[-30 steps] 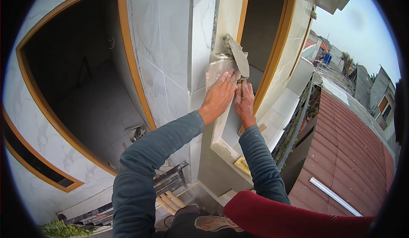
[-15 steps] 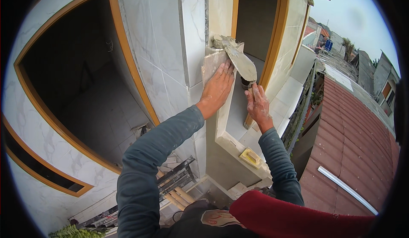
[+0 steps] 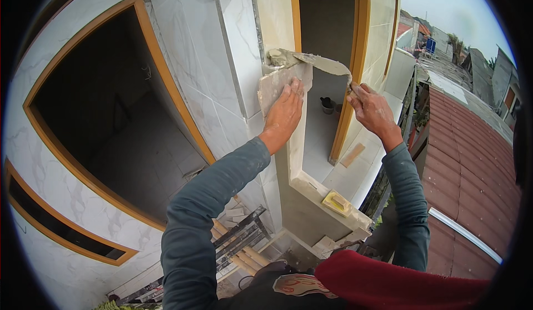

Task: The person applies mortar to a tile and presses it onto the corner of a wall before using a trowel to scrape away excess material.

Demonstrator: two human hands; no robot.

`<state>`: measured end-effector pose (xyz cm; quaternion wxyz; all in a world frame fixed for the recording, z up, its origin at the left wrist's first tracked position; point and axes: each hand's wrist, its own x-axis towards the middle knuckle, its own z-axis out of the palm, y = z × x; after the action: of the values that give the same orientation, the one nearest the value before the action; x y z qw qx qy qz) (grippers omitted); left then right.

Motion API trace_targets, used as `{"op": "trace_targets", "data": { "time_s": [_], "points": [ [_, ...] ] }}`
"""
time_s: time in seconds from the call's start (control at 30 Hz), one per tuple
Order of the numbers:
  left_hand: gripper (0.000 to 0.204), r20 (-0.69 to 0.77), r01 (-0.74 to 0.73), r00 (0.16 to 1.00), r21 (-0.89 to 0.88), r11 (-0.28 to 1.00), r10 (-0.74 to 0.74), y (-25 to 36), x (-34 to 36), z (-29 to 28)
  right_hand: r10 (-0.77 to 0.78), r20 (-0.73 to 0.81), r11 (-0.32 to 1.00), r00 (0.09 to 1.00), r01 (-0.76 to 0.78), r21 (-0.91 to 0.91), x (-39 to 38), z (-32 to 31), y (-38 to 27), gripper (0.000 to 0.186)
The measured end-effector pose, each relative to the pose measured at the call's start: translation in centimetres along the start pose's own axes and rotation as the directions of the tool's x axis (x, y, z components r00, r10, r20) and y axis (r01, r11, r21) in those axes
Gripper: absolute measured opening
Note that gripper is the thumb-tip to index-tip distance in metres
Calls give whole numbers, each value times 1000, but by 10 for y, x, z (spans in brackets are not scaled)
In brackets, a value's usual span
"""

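Observation:
My left hand (image 3: 284,114) lies flat, fingers stretched, against a cut piece of light tile (image 3: 270,90) on the narrow wall end. In my right hand (image 3: 377,113) is the handle of a trowel (image 3: 328,65). Its grey-smeared blade is nearly level, reaching left across the tile's upper edge. A lump of wet mortar (image 3: 281,58) sits at the top of the tile, by the blade's far end. Mortar hides the blade's tip.
A yellow float (image 3: 337,203) rests on the low wall ledge. Left stands a marble-look wall (image 3: 191,43) with an orange-framed opening. Beyond the doorway frame (image 3: 360,49) a dark bucket (image 3: 327,105) is on the floor. A red-brown roof (image 3: 472,160) slopes at right; a dark metal rack (image 3: 244,235) stands below.
My right hand has moved up and to the right, swinging the trowel from a downward slant to nearly level. My left hand remains on the tile. The view has shifted slightly.

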<state>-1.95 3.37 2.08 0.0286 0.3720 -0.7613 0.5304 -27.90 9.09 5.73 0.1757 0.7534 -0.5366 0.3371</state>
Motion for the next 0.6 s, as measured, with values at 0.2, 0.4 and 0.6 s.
{"op": "trace_targets", "data": {
  "time_s": [0.2, 0.4, 0.6],
  "points": [
    [54, 35, -26, 999, 40, 999, 25, -2, 1, 2, -12, 51, 1000, 999, 13, -25, -28, -6, -6, 37],
    [50, -33, -15, 999, -40, 999, 13, -1, 1, 5, -16, -45, 994, 999, 21, 105, -31, -25, -8, 37],
    [47, -102, 8, 995, -74, 997, -16, 4, 3, 8, 131, -54, 933, 990, -105, 343, 3, 11, -10, 47]
  ]
}}
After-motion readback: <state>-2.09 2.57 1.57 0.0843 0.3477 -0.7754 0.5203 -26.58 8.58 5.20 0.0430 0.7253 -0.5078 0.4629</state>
